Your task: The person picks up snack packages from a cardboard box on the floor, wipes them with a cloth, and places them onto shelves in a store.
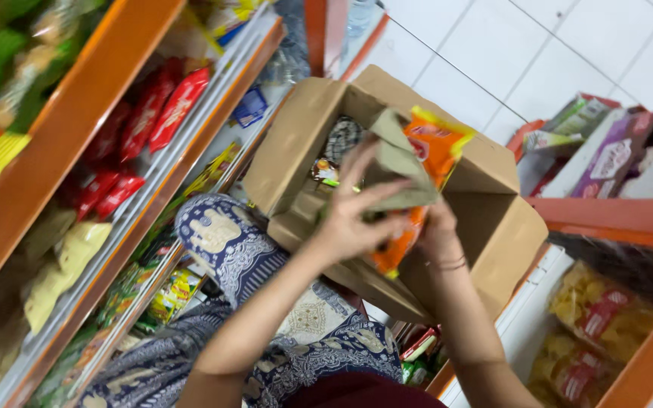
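- Setting: a shop aisle with a white tiled floor (pixel 493 53), seen from above by a seated person whose blue patterned trousers (pixel 228 242) fill the lower middle.
- Left shelving (pixel 77 113): orange-edged tiers running along the left side. The upper tier holds green and yellow packets, the middle tier red snack packets (pixel 162 106), and the lower tiers pale and green bags.
- Right shelving (pixel 614 215): an orange-edged ledge at the right side, with boxed goods in purple and green above it and clear bags of yellow crisps (pixel 595 306) below it.
- Cardboard box (pixel 493 227): brown, open-topped, tilted over the person's knee in the middle of the aisle. Its flaps are spread and small packets are visible deep inside near its left wall.
- Orange snack packet (pixel 436 147): stands upright at the mouth of the box, its top above the rim and its lower end below the hands. A folded grey-brown cardboard piece (pixel 398 162) lies across its front.
- Left hand (pixel 349 219): raised from a bent arm, fingers spread and curled, pressing on the cardboard piece and the packet.
- Right hand (pixel 436 234): behind the packet's lower part with the wrist bent upward. It appears to clasp the packet from the far side, but its fingers are hidden.
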